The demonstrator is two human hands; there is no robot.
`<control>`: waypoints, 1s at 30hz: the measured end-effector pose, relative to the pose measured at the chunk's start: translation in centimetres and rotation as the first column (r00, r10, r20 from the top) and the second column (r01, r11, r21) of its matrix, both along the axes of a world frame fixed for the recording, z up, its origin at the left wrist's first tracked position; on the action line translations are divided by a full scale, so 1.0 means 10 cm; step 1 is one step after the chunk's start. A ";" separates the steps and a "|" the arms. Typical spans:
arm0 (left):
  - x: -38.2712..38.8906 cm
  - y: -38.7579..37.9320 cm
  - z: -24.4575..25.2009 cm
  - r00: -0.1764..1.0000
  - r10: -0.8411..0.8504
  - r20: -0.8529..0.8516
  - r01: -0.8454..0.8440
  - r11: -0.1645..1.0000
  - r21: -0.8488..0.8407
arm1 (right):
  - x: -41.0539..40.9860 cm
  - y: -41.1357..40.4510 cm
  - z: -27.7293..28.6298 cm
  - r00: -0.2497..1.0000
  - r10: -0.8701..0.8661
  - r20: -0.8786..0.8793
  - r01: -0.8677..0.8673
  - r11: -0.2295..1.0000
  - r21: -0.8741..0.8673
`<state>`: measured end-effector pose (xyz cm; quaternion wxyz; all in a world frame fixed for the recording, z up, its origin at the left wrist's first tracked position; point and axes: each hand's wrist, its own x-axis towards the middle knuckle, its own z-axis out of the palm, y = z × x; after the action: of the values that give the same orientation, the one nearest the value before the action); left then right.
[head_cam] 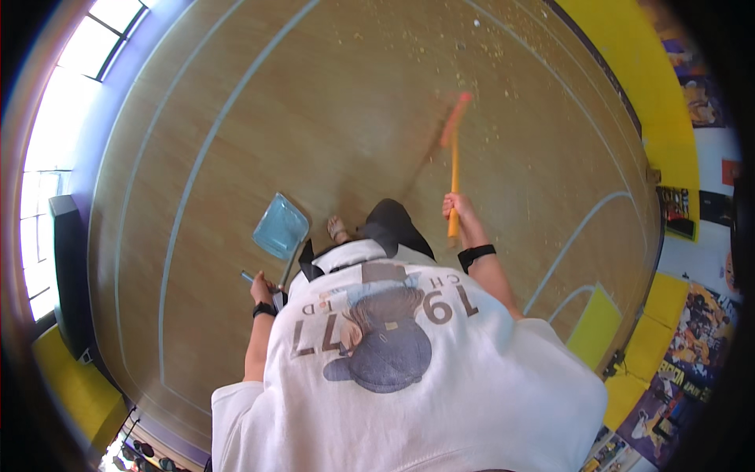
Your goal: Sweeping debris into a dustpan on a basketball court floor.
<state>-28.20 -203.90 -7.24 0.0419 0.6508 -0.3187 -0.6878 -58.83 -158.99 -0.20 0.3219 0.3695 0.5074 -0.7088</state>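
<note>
My right hand (458, 206) is closed around the yellow handle of a broom (455, 159). The broom's red head, blurred, is low over or on the wooden floor ahead, with small pale debris (489, 100) scattered around and beyond it. At my left side, my left hand (262, 289) grips the handle of a blue dustpan (281, 226). The pan lies ahead of that hand, left of my sandalled foot (337, 229). Whether the pan touches the floor I cannot tell.
Light lines cross the wooden floor (354, 118). A small white ball-like thing (476, 23) lies at the far side. Yellow wall padding (660, 118) borders the right, where a yellow-green panel (596, 327) stands. A dark padded object (71, 277) is by the windows at left.
</note>
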 end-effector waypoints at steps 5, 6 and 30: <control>-0.28 -0.02 -0.02 0.992 0.033 0.125 -0.023 0.997 -0.080 | -0.62 -0.57 0.37 0.978 -0.120 -0.171 0.118 0.993 -0.023; -0.39 -0.03 0.02 0.987 0.042 0.154 -0.024 0.993 -0.116 | -0.77 -0.65 0.39 0.975 -0.174 -0.137 0.149 0.974 -0.173; -2.01 0.03 -0.01 0.902 0.122 0.415 -0.057 0.984 -0.166 | -5.25 -2.42 -0.40 0.647 0.494 0.580 0.371 0.461 -0.806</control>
<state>-48.31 -203.55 -7.36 0.0523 0.7935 -0.3407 -0.5016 -111.33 -183.18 -4.22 0.6725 0.3843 -0.1076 -0.6233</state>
